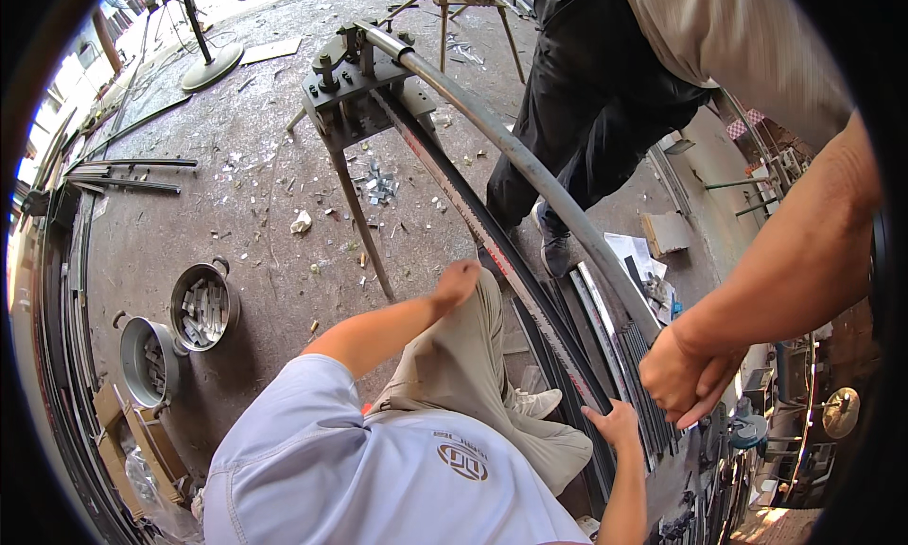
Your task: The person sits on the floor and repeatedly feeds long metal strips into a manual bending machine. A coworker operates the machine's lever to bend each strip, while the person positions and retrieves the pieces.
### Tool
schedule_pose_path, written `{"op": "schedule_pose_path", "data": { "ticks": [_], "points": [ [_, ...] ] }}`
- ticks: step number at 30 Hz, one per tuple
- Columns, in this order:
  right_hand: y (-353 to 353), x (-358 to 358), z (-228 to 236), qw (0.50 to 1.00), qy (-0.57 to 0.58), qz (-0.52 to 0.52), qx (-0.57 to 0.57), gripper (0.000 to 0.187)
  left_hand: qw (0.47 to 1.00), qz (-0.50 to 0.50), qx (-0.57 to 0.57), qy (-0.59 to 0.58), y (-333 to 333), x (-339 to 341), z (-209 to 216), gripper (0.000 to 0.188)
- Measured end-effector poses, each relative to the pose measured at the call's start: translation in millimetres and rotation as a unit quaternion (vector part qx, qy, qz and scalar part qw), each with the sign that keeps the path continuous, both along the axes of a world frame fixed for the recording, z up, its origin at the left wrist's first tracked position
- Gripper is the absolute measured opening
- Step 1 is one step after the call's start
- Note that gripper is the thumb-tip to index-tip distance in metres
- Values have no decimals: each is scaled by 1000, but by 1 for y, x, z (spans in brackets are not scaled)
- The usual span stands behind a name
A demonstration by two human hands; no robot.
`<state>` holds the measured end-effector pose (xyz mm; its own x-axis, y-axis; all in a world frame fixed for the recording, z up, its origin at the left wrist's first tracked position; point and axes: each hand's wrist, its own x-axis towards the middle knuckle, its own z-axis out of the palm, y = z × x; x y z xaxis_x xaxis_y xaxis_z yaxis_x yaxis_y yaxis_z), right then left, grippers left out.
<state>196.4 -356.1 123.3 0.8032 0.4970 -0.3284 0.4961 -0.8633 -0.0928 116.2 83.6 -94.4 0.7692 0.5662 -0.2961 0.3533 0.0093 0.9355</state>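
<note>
A long dark metal profile (494, 238) with a pale, red-marked strip along it runs from a bench-mounted lever press (364, 77) down toward me. My right hand (617, 422) grips the near end of this profile, thumb on top. My left hand (459, 282) is beside my knee, left of the profile, with its fingers curled; whatever is in them is hidden. Above and across the profile slopes the press's long grey lever (520, 153). A co-worker's hand (689, 375) is closed around the lever's near end, close to my right hand.
Two metal pots (227, 329) with short metal pieces stand on the floor at left. Scraps (378, 184) litter the floor under the press. More metal profiles (591, 309) lie at my right. The co-worker's legs (586, 120) stand beyond the lever. A round pole base (212, 68) sits far left.
</note>
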Motion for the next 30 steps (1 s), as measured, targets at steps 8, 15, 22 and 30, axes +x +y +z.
{"op": "schedule_pose_path", "data": {
  "ticks": [8,15,22,30],
  "points": [
    [-11,2,-10,1000,-10,-5,29,81,848,217,-393,-282,99,42,63,88],
    [4,0,8,1000,24,1,-20,85,889,278,-300,-204,128,45,121,69],
    [-28,11,-12,999,8,13,30,73,893,274,-284,-216,114,54,113,79],
    [-105,1,-4,999,26,-28,-15,65,905,251,-302,-162,19,58,99,68]
  ]
}}
